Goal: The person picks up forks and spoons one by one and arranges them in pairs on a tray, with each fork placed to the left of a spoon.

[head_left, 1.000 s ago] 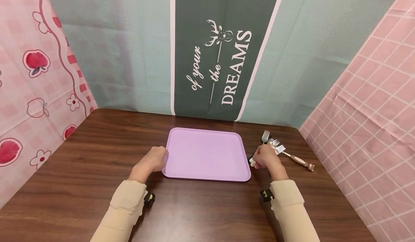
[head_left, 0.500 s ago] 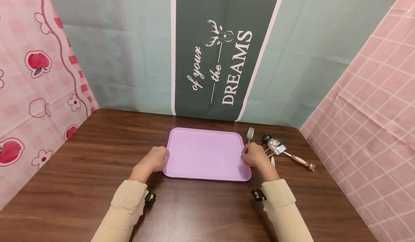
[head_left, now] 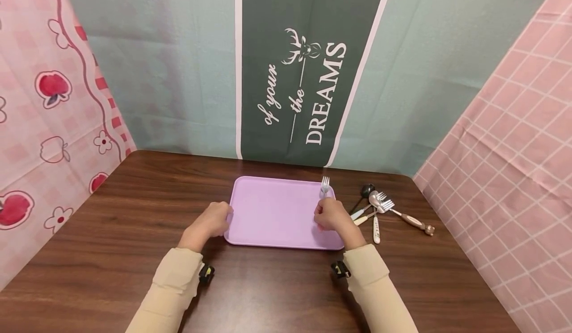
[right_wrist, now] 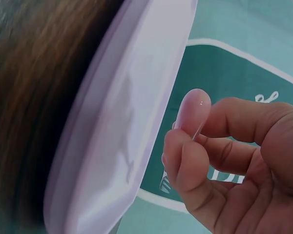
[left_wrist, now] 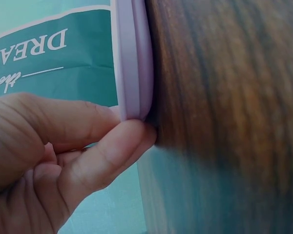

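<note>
A lilac tray (head_left: 272, 214) lies flat on the wooden table. My left hand (head_left: 214, 219) pinches its left rim between thumb and fingers, and the left wrist view shows the tray's edge (left_wrist: 132, 58) between them. Over the tray's right part, my right hand (head_left: 332, 215) holds a fork (head_left: 325, 184) with its tines pointing away from me. In the right wrist view the fork's rounded pink handle end (right_wrist: 194, 109) sticks out of the pinching fingers, apart from the tray (right_wrist: 122, 122) and its shadow. Most of the handle is hidden by the hand.
Right of the tray lies a loose pile of cutlery: a black ladle-like spoon (head_left: 367, 190), a metal spoon (head_left: 374, 199), a fork with a brown bear-ended handle (head_left: 413, 221), and a white patterned handle (head_left: 376, 231). Cloth backdrops (head_left: 505, 139) stand along the table's back and sides.
My right hand has lifted the fork from the cutlery pile and carried it left over the tray, uncovering the other pieces. The left hand and the tray have stayed in place.
</note>
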The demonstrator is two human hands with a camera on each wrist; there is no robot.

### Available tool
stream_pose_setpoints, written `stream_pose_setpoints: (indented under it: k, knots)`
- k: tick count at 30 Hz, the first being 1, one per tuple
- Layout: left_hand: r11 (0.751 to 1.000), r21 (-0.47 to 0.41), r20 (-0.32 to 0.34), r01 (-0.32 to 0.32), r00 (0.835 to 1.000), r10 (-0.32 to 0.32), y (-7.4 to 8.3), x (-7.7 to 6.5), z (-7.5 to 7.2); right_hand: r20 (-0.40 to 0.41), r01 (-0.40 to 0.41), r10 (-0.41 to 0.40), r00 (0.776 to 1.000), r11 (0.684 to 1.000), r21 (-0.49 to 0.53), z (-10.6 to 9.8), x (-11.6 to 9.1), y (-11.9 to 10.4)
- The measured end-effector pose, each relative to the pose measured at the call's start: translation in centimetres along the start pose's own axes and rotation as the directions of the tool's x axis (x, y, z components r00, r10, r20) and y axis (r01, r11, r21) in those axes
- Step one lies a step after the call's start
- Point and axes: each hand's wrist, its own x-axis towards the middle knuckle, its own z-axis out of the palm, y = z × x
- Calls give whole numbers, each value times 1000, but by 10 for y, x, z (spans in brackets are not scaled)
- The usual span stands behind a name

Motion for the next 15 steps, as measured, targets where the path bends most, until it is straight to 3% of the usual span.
stream_pose_setpoints:
  k: [8,15]
  knots:
    - [999,-26,10,19,1000,-19,2,-1,0,45,38,-38,998,999,-2,10,2,-16]
    - [999,-32,13,28,1000,-27,2,-1,0,75,143,-146,986,989,37,19,1,-30]
